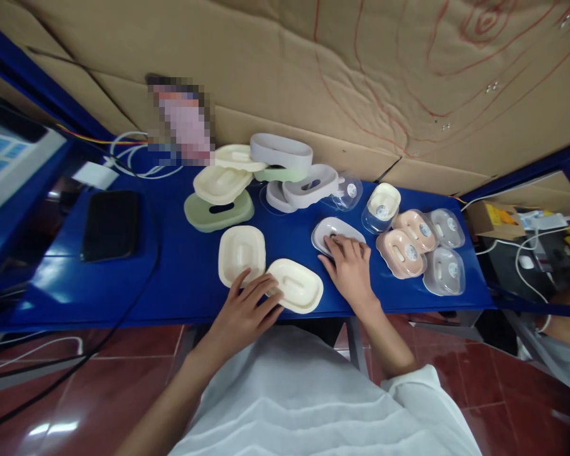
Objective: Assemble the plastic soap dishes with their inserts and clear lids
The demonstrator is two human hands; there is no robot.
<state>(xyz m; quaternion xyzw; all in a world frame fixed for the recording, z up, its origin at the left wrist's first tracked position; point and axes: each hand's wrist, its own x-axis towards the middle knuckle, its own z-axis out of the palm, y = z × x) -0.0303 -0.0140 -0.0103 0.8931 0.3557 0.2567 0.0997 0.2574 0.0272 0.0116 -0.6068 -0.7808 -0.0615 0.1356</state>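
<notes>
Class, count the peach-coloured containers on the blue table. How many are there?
2. The front peach container lies to the right of the right hand; the rear peach container is just behind it. Others could be hidden in the pile.

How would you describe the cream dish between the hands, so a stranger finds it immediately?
On the blue table, find the near edge, between the left hand and the right hand. There lies the cream dish, partly hidden by the left hand. Unlike the squarer dish beside it, it is oval and nearer that edge.
</notes>
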